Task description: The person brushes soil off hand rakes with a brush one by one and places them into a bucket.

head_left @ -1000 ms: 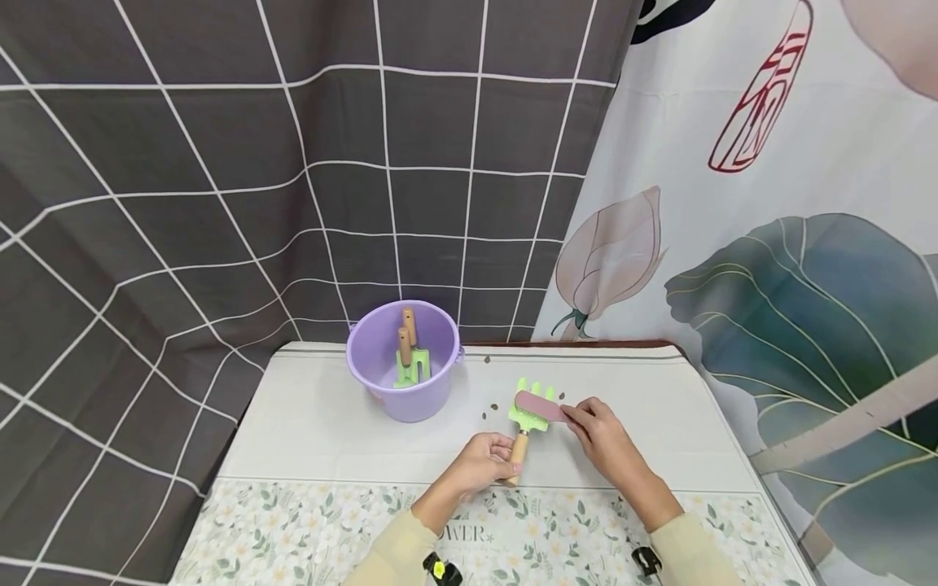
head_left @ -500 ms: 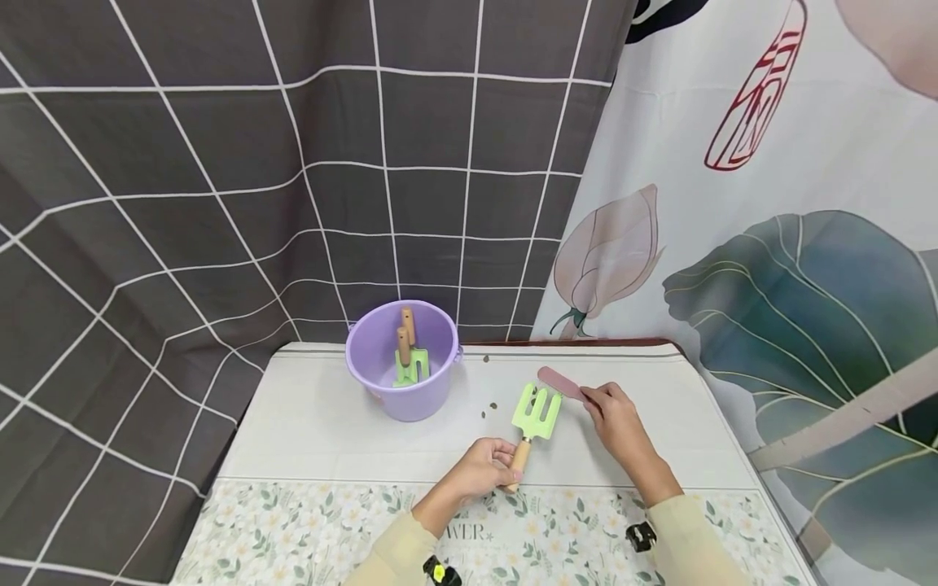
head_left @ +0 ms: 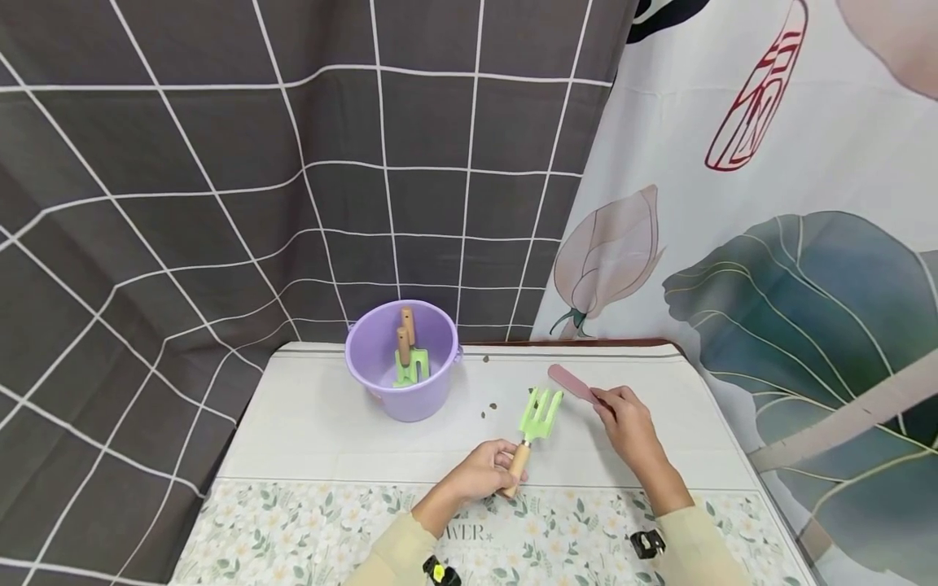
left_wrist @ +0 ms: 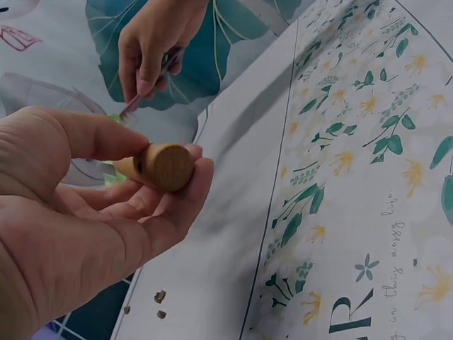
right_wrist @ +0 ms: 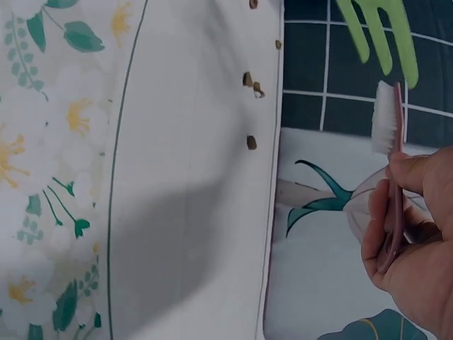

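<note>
My left hand grips the wooden handle of a small garden fork with light green tines, raised over the table. In the left wrist view, the handle's round end points at the camera, between thumb and fingers. A pink brush with white bristles is held by my right hand, thumb against its handle. The brush head is just right of the fork's tines, apart from them in the head view. Several small brown bits lie scattered on the table.
A purple bucket stands at the table's back left. Inside it are tools with wooden handles and a green fork head. A dark gridded curtain and a flower-printed cloth hang behind the table.
The brush has come off the fork's tines and moved right with my right hand. The fork has turned and tilted slightly in my left hand. The bucket stays put.
</note>
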### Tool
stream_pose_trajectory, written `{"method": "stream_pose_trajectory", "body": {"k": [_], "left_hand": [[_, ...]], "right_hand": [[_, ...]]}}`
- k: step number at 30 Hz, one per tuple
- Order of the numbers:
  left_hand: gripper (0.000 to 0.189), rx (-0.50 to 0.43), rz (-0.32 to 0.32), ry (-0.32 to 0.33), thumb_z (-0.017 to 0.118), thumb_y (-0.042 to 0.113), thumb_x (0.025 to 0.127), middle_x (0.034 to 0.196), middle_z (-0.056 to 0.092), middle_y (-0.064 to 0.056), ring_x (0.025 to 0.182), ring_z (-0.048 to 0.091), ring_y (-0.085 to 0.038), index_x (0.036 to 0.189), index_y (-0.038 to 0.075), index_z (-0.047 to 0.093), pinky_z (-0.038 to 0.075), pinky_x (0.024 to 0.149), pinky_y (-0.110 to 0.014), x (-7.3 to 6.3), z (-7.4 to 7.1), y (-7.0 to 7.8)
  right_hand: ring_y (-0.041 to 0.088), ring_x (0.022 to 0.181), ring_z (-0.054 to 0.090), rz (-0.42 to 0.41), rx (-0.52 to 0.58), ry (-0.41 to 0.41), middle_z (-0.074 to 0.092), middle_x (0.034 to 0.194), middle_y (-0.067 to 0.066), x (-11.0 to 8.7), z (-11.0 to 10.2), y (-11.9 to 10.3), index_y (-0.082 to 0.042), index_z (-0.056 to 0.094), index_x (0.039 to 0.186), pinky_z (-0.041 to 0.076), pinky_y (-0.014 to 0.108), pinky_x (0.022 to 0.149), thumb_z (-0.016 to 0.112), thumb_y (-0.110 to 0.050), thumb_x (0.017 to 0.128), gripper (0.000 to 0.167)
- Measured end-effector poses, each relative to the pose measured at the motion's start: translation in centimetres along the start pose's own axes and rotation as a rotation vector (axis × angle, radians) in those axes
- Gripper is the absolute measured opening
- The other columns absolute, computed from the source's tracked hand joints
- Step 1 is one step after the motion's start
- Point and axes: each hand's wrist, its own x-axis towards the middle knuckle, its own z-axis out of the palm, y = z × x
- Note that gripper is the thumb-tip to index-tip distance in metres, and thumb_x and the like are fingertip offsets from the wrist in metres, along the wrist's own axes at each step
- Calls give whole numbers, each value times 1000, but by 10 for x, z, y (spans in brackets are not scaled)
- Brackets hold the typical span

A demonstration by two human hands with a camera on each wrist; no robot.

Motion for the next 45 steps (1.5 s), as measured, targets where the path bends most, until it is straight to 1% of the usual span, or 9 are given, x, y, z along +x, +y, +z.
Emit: {"method": "stream_pose_trajectory", "body": {"k": [5, 9, 13, 16, 24, 28, 36, 40, 45], "left_hand": [[52, -69, -21, -27, 57, -13, 82, 102, 71, -19, 81, 71, -22, 133, -13, 50, 65, 75, -29, 2, 0, -2], [50, -85, -27, -25, 56, -13, 82, 105, 71, -28, 74, 69, -15, 131, -15, 50, 65, 72, -27, 2, 1, -3], [46, -109, -32, -3, 56, -13, 85, 108, 69, -31, 72, 69, -15, 130, -16, 50, 65, 70, -27, 2, 1, -4], [45, -134, -31, 5, 54, -13, 86, 107, 65, -28, 70, 69, -15, 130, -18, 49, 65, 70, -28, 3, 2, -5], [51, -161, -8, 13, 54, -9, 94, 116, 58, -33, 73, 69, -15, 142, -18, 43, 66, 76, -35, 6, 2, -7], [50, -149, 1, 19, 54, -9, 96, 114, 62, -30, 79, 70, -18, 144, -17, 42, 66, 79, -37, 5, 3, -6], [40, -108, -25, 41, 53, -7, 98, 105, 71, -19, 94, 72, -27, 137, -16, 49, 64, 89, -44, 6, 3, -7], [38, -106, -31, 42, 51, -3, 101, 103, 71, -18, 91, 70, -22, 137, -16, 50, 63, 91, -45, 6, 4, -5], [40, -125, -19, 47, 48, 0, 104, 102, 70, -16, 87, 67, -17, 140, -17, 47, 63, 87, -37, 5, 6, -5]], "right_hand": [[23, 86, 64, -4, 23, -21, 64, 102, 14, -3, 5, -2, 0, 73, 123, 57, 36, 68, 71, -3, 96, 27], [21, 85, 63, -13, 40, -22, 64, 101, 13, -4, 8, -4, -1, 74, 122, 55, 33, 67, 71, -3, 95, 27], [20, 84, 62, -26, 50, -27, 64, 101, 13, -4, 10, -7, -1, 74, 122, 55, 31, 66, 72, -3, 95, 27], [19, 84, 62, -20, 52, -40, 64, 102, 12, -5, 11, -10, -1, 74, 122, 55, 31, 66, 72, -4, 96, 27], [22, 87, 64, 1, 45, -54, 64, 103, 13, -4, 13, -13, -1, 73, 123, 57, 36, 70, 71, -4, 96, 27], [22, 86, 63, 21, 33, -40, 64, 102, 14, -3, 11, -12, 0, 73, 123, 57, 35, 69, 71, -3, 96, 27], [24, 88, 65, 24, 32, -51, 64, 104, 16, -1, 13, -14, 0, 72, 124, 58, 38, 72, 70, -4, 97, 28], [23, 88, 64, 43, 38, -65, 64, 106, 15, -1, 15, -16, 0, 71, 126, 58, 37, 72, 69, -6, 98, 28], [26, 90, 65, 64, 35, -51, 64, 105, 17, -2, 15, -16, 2, 71, 125, 59, 41, 74, 68, -4, 98, 28]]}}
